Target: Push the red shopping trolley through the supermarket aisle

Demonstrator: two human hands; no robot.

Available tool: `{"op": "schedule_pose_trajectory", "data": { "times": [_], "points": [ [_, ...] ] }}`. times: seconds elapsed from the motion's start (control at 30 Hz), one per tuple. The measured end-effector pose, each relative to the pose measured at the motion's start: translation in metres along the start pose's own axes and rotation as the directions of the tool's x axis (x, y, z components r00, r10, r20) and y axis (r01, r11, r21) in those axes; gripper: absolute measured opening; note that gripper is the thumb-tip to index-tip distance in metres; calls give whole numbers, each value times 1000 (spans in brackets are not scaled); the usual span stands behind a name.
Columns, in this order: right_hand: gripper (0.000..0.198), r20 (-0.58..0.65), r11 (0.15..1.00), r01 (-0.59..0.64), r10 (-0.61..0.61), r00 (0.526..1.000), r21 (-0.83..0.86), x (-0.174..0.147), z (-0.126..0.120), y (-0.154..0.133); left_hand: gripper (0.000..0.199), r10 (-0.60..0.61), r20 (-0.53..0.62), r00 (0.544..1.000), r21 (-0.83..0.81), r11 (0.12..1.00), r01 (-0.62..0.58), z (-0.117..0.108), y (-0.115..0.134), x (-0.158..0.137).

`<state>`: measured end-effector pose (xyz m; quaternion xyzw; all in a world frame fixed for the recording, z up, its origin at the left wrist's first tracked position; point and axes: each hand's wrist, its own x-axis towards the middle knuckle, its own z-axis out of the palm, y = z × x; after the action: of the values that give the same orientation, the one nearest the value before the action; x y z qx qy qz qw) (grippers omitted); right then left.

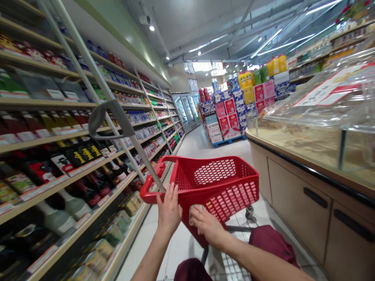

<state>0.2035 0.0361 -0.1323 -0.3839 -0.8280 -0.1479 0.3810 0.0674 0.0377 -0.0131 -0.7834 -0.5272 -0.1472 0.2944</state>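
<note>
A red plastic shopping cart [187,195] with perforated sides stands in front of me. My left hand [170,208] lies against its near side just under the rim, fingers extended. Lower down on the same side, my right hand [205,222] presses a light-coloured cloth [192,217] to the red plastic; most of the cloth is hidden under the fingers. Beside the left fingertips, a metal pole [149,168] meets the cart's red handle [149,195]. A grey loop grip [109,121] sits higher up along the pole. The cart's interior looks bare where it shows.
Shelves [73,171] of bottles and cans run along the left. On the right is a wooden counter [295,195] with a glass edge and plastic-covered goods. Stacked drink boxes [230,121] stand ahead on a blue pallet [228,141], with glass-door coolers [186,111] behind.
</note>
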Motion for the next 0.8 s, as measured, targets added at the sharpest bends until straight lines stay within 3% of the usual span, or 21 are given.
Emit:
{"op": "schedule_pose_trajectory", "data": {
  "times": [0.07, 0.13, 0.27, 0.33, 0.5, 0.7, 0.8],
  "points": [
    [34, -108, 999, -35, 34, 994, -5, 12, -12, 6, 58, 12, 56, 998, 0, 1000, -12, 7, 4, 1],
    [37, -133, 999, -48, 46, 990, -11, 20, -17, 12, 58, -3, 70, 998, 18, 1000, 1, 12, 6, -2],
    [28, 73, 999, -35, 35, 997, 3, -2, -1, 15, 61, 3, 68, 998, 41, 999, -6, 14, 5, -7],
    [27, 105, 999, -45, 43, 994, 19, -12, 4, 13, 61, 6, 69, 998, 39, 999, -9, 14, 5, -7],
    [36, -151, 996, -89, 86, 985, -12, 2, -10, 20, 58, -46, 55, 997, 30, 999, 45, 15, 12, -6],
    [23, 4, 996, -69, 70, 998, -56, -35, -6, 41, 61, -54, 73, 996, -12, 998, 55, 16, 25, -4],
    [30, -101, 992, -107, 100, 990, -67, -30, -21, 44, 61, -41, 63, 997, -35, 998, 43, 17, 31, 0]
  ]
}}
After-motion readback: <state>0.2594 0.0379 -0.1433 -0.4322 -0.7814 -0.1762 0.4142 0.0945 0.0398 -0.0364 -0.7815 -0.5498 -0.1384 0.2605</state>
